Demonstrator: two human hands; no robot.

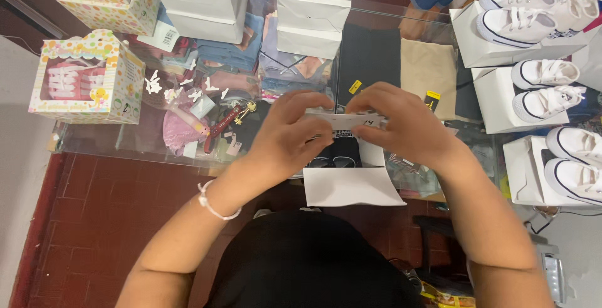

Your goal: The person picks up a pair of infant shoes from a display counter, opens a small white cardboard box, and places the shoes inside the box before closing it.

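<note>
At the left of the frame a dotted gift box [84, 79] with a window stands on the glass table [125, 138], and right of it lie small white tags [188, 88] and a pink cloth [179, 131].

In the middle, the left hand [288, 135] and the right hand [404, 123] hold between them a thin white strip of card [345, 120] – a narrow label, as it looks – above a white sheet [351, 185] that lies at the table edge. Each grip is closed on one end of the strip, thumb under and fingers over it.

The strip seems very light and a little stiff, but it will probably bend or crease easily; the ends, where the fingers already pinch it, are the good place to hold – softly.

At the right, white sneakers [542, 73] rest on white boxes [501, 104].
</note>
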